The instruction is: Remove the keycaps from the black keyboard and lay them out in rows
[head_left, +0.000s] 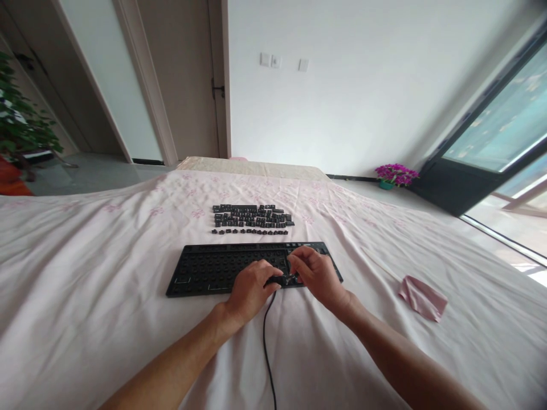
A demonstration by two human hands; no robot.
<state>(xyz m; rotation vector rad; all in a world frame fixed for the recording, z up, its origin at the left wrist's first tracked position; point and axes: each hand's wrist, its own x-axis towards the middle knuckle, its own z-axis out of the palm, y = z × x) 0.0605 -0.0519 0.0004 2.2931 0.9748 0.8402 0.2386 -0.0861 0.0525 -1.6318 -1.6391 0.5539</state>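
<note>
A black keyboard (205, 267) with many keycaps off lies on the pale pink cloth. Over the right half of its front edge, my left hand (253, 285) is closed, with a small black object (276, 279) between thumb and fingers; its kind is not clear. My right hand (318, 276) is closed in a pinch just to the right, over the keyboard's right end. What its fingertips hold is too small to make out. A black cable (266, 341) runs from beside my left fingertips toward me. Behind the keyboard, loose black keycaps (252, 216) lie in several rows.
The pink flowered cloth (141, 319) is wrinkled around the keyboard. A folded pink cloth (424, 298) lies to the right. Beyond are a white wall (342, 102), a brown door (183, 74), purple flowers (396, 174) in a green pot, and a leafy plant (25, 119) at left.
</note>
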